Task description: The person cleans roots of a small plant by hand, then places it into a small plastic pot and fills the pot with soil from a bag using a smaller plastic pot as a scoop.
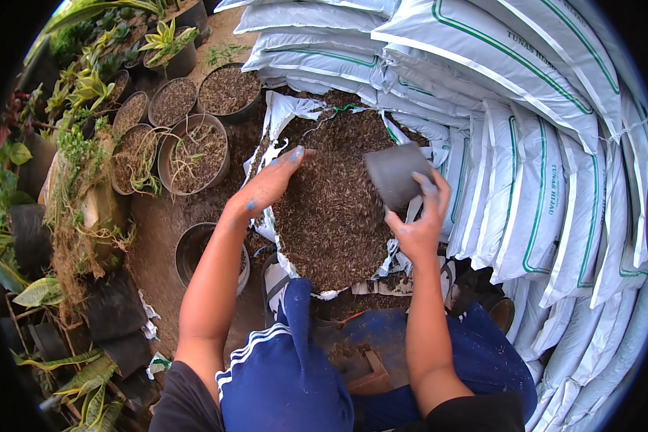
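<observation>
My right hand (423,227) grips a dark grey plant pot (398,175), fingers and thumb along its side. The pot is tilted above the right part of a heap of brown, crumbly potting mix (324,216), its inside hidden. That mix lies in a torn-open white sack (284,108) in front of me. At the heap's left edge is my left hand (275,178), seen from its side with the fingers stretched out and nothing visible in it. Blue smudges mark both hands. Part of the mix between the hands is blurred.
Stacked white sacks with green lines (493,65) wall in the far and right sides. Left stand several filled pots (173,101), one holding a drooping plant (191,147), and leafy plants (86,97). Another dark pot (194,248) sits beside my left forearm.
</observation>
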`<state>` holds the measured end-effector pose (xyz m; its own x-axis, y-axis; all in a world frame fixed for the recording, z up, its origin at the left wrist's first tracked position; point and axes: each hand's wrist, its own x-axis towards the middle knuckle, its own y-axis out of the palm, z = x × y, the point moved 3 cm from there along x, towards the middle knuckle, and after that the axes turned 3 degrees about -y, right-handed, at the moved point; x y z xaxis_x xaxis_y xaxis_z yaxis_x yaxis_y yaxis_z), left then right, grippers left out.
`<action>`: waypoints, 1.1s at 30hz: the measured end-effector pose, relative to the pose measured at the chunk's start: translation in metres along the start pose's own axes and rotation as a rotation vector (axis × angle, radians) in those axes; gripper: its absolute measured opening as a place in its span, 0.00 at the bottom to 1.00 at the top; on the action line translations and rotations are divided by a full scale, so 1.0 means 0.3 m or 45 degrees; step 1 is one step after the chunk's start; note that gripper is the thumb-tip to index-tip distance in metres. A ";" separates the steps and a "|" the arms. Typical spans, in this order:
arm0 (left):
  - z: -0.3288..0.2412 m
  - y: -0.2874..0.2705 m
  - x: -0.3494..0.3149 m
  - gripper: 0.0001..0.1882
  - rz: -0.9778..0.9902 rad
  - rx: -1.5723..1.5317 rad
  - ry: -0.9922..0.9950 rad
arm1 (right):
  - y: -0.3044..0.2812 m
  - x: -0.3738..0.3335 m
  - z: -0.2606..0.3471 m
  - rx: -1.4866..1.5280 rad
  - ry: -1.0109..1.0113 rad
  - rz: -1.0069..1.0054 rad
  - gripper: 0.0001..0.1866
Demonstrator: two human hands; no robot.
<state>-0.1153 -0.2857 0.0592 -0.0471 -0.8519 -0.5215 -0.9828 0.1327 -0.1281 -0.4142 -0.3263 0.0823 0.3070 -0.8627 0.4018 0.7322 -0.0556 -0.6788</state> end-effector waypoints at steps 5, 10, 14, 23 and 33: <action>0.183 0.065 0.075 0.43 -0.261 0.240 -0.033 | 0.058 -0.094 -0.056 -0.157 0.292 -0.248 0.43; 0.200 0.194 0.154 0.42 -0.657 0.216 0.056 | 0.181 -0.113 -0.092 -0.189 0.558 -0.299 0.48; 0.154 0.228 0.256 0.42 -0.694 0.107 0.021 | 0.295 -0.018 -0.084 -0.056 0.598 -0.175 0.48; 0.123 0.199 0.353 0.46 -0.487 -0.489 0.127 | 0.304 0.212 -0.138 0.259 0.752 0.187 0.44; -0.090 0.047 0.024 0.23 -0.180 -0.110 0.473 | -0.045 0.147 0.130 -0.004 -0.080 0.158 0.41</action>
<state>-0.1343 -0.3036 0.0765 0.0442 -0.9859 -0.1613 -0.9949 -0.0287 -0.0972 -0.3869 -0.3441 0.1332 0.4328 -0.8298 0.3524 0.6842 0.0478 -0.7277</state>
